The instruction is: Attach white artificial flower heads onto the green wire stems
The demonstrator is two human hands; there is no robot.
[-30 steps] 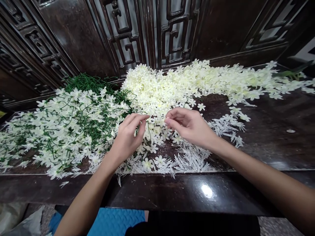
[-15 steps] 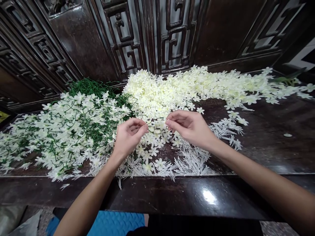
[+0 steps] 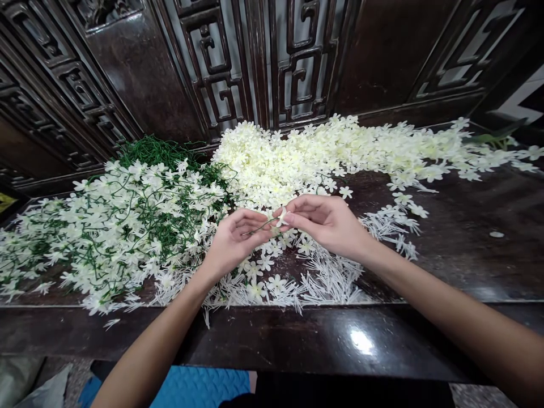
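Between my hands is a small white artificial flower (image 3: 282, 216) with a thin green stem (image 3: 260, 226). My left hand (image 3: 238, 238) is closed in a pinch on the stem, close below the flower head. The fingertips of my right hand (image 3: 329, 222) are closed on the white petals. Just under and behind both hands lies a heap of loose cream-white flower heads (image 3: 272, 170). To the left of my left hand spreads a pile of white flowers on green stems (image 3: 127, 204).
Bare green stems (image 3: 155, 152) lie at the back left. White stamen pieces (image 3: 331, 275) are scattered along the front of the dark wooden bench (image 3: 476, 249). A carved wooden backrest (image 3: 255, 62) rises behind. Below the bench's front edge is a blue textured seat (image 3: 204, 385).
My left hand has moved right, up to my right hand, bringing the green stem and white flower together. My right hand has stayed almost in place.
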